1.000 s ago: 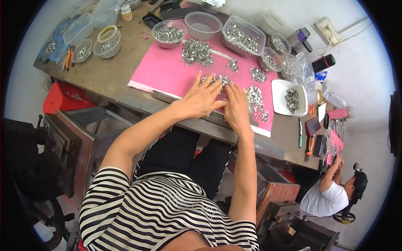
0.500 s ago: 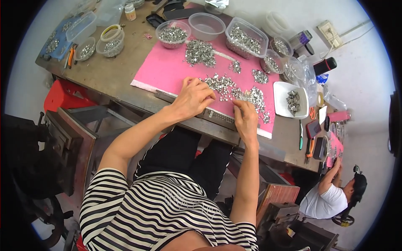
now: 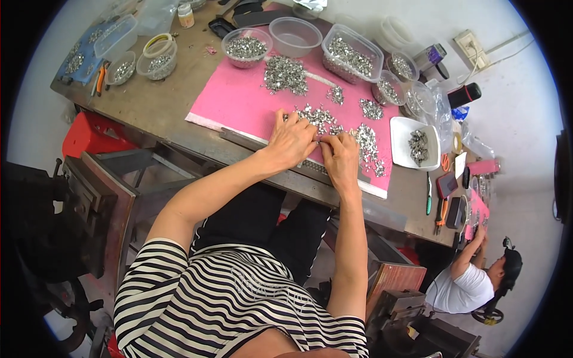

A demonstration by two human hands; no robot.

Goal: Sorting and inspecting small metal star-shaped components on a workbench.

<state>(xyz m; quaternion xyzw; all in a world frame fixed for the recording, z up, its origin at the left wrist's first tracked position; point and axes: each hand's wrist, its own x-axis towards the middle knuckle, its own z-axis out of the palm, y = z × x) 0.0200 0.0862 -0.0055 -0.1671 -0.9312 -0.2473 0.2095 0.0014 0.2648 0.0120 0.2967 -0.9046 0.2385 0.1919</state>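
Observation:
My left hand (image 3: pixel 291 141) and my right hand (image 3: pixel 341 156) meet at their fingertips, low over the near part of the pink mat (image 3: pixel 224 98). Both are closed in a pinch. Whatever is between the fingers is too small to make out. Loose heaps of small shiny metal pieces (image 3: pixel 366 143) lie just beyond and beside the fingers. Below the hands, along the mat's near edge, runs a long metal bar (image 3: pixel 239 138). A perforated-looking strip (image 3: pixel 314 166) on it shows between my wrists; the left hand hides part of it.
Clear tubs of metal pieces (image 3: pixel 352 56) stand along the mat's far side, beside an empty round tub (image 3: pixel 294 38). A white square dish (image 3: pixel 399 143) holds more pieces at the right. Orange-handled pliers (image 3: pixel 441 212) lie nearby. A co-worker (image 3: pixel 468 283) sits at far right.
My left hand has moved right and my right hand has moved left and slightly up, closing the gap between them until the fingertips meet. The heaps look much the same.

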